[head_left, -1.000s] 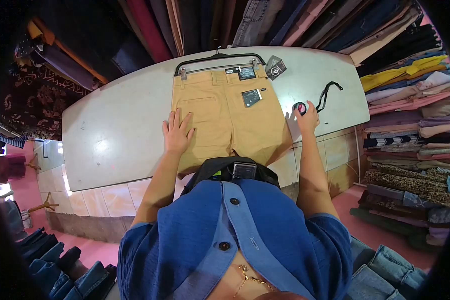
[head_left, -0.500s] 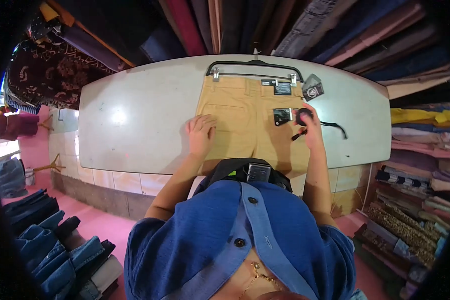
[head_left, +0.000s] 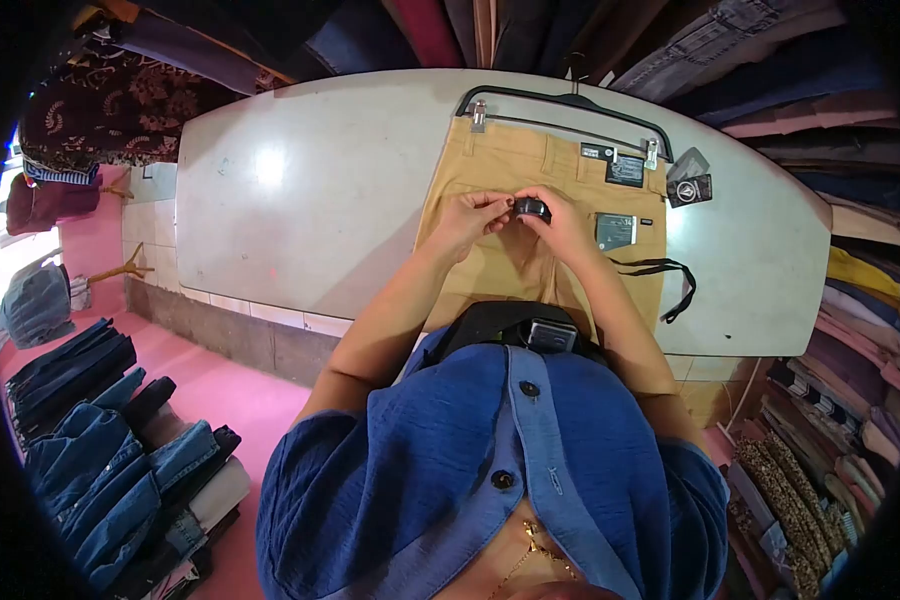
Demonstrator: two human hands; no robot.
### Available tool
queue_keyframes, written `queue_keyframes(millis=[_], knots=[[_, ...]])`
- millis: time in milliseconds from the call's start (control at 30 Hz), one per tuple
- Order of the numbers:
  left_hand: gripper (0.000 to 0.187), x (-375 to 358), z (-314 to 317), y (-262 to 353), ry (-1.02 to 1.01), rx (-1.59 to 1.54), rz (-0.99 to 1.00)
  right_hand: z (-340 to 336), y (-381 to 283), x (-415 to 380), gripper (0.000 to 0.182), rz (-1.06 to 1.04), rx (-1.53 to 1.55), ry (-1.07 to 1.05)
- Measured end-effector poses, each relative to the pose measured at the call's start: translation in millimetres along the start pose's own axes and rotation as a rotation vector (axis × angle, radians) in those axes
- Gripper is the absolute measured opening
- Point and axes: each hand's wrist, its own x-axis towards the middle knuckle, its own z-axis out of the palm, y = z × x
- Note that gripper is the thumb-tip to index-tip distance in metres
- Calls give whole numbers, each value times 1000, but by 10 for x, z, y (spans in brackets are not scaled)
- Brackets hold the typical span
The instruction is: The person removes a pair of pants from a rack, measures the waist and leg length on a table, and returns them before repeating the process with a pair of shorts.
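Stacked clothes are ringing the white table at frame centre, where both hands, left hand and right hand, are pinching a small black device over tan trousers, likely readying it for use.

A small black round object sits pinched between the fingertips of both hands, just above centre of the frame, over tan trousers. The trousers lie flat on the white table, waistband clipped to a black hanger, tags showing.
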Motion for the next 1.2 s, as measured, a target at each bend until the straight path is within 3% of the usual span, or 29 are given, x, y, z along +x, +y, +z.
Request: queue_keyframes(millis=[67,167,233,367,433,567,633,767,833,1200], knots=[[15,39,-57,57,24,49,5,30,-46,82,29,-85,-120,47],[11,92,-197,181,138,267,154,105,-38,187,29,-1,-313,57],[9,128,-315,260,538,699,314,111,-28,232,27,23,-363,71],[12,144,-445,263,721,834,412,117,18,272,24,77,-439,69],[11,132,-402,224,818,1005,566,131,49,275,24,47,-462,88],[6,171,-439,98,880,989,627,167,98,286,23,-1,-483,127],[6,162,-474,48,848,1054,809,157,94,294,23,4,-484,117],[8,127,-557,17,796,1150,860,163,99,304,22,-9,-483,117],[17,90,-600,-2,794,1409,979,166,78,305,22,-6,-496,122],[24,95,-652,-95,794,1465,1048,213,108,314,24,-28,-498,155]])
